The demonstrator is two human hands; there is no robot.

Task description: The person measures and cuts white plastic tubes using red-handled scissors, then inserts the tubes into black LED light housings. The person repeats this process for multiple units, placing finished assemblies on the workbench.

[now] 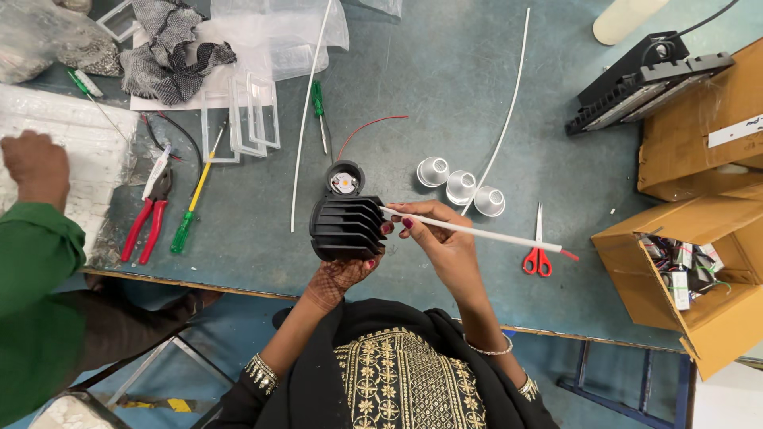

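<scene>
At the centre of the frame, the left hand [343, 274] cups a black finned lamp housing [346, 227] from below, fingers curled around it above the counter [445, 95] edge. The right hand [439, 234] pinches a thin white tube [477, 230], its tip touching the fins.

A blue-green worktable [445, 87] fills the frame. Red pliers [147, 210] and a yellow-green screwdriver [189, 208] are laid at centre left, three silver reflector cups [461, 187] at centre, red scissors [539, 253] at right, and cardboard boxes [699, 262] at the right edge.
</scene>
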